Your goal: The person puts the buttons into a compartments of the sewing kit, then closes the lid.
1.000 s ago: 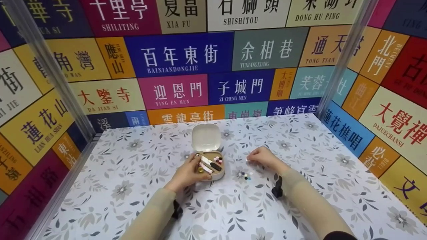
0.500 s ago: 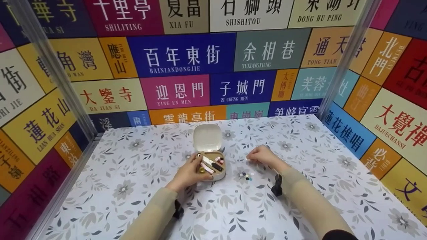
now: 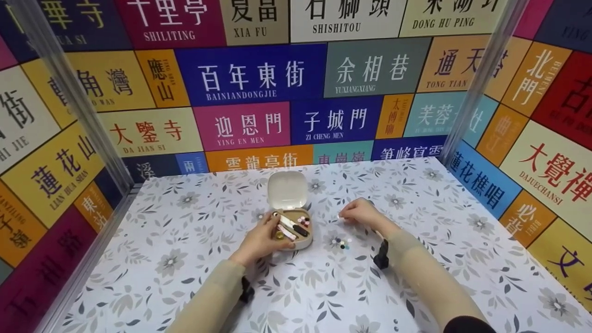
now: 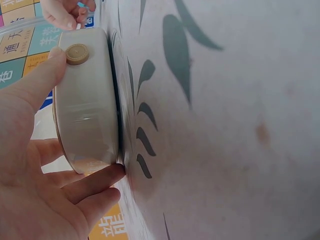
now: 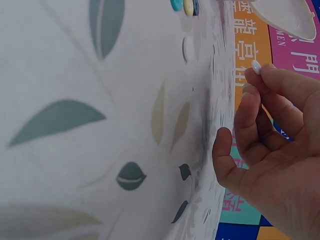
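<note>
Gripping a cream, rounded-square box with a glossy shell (image 3: pixel 303 244), the left hand (image 3: pixel 262 238) lies between eight and nine o'clock of the box's centre, its thumb and fingers set widely apart around the walls. A round tan knob (image 4: pixel 77 54) projects from the front wall, just beside the thumb. The box stands on the white, leaf-and-flower-patterned surface (image 3: pixel 203 231), with its raised, cream, rounded-square lid (image 3: pixel 287 190) at twelve o'clock. Inside, a slender white object with a black end (image 3: pixel 300 230) slants from ten to four o'clock; small pink, white and dark pieces (image 3: pixel 303 221) cluster at two o'clock, and a round gold-coloured piece (image 3: pixel 279 235) sits near eight o'clock.

Between two and three o'clock, well apart from the box, the right hand (image 3: pixel 362 212) holds a small, white, rounded piece (image 5: pixel 256 66) in a narrow pinch between thumb and forefinger. Between three and four o'clock of the box lies a loose group of small discs in black, yellow, turquoise and white (image 3: pixel 342 243). Beige sleeves (image 3: pixel 428 273) cover both forearms. Beyond the surface, at twelve o'clock, rises a wall of coloured, lettered panels (image 3: pixel 249 76).
</note>
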Available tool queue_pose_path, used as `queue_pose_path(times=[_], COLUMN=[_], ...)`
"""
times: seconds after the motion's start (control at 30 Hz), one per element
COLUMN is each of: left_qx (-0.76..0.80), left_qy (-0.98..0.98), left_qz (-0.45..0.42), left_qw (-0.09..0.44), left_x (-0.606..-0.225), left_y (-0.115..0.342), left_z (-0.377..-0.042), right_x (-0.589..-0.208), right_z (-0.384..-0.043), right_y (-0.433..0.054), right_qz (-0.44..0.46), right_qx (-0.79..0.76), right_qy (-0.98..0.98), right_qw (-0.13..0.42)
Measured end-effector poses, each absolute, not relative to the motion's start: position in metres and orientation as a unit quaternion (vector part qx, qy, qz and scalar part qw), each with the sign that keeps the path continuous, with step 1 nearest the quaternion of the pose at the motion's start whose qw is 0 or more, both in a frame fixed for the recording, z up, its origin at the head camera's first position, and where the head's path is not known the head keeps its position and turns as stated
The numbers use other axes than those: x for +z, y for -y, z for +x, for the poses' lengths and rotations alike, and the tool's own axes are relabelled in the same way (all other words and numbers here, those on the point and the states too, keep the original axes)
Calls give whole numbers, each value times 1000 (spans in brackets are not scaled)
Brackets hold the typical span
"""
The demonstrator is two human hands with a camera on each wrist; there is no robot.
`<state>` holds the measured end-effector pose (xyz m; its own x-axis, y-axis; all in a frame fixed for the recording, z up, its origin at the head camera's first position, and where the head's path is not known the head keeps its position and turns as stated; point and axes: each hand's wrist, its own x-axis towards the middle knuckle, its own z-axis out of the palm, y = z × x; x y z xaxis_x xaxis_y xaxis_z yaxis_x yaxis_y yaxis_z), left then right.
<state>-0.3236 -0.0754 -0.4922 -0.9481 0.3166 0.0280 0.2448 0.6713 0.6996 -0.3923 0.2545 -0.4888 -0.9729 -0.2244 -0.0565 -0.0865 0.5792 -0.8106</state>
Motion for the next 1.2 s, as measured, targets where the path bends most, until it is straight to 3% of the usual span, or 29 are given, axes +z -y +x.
queue_pose_path(times=[0.43, 1.2], left_qx=[371, 381], left_qy=[-913, -911], left_qz=[168, 150], left_qw=[33, 53], left_x=[-494, -492], left_y=[75, 75], left_z=[-324, -323], right_x=[-484, -471], right_z=[-393, -395], right_y=[-253, -242], right_qz=[-93, -104], right_qx=[-450, -432], right_qy=[-885, -892], right_qw=[74, 80])
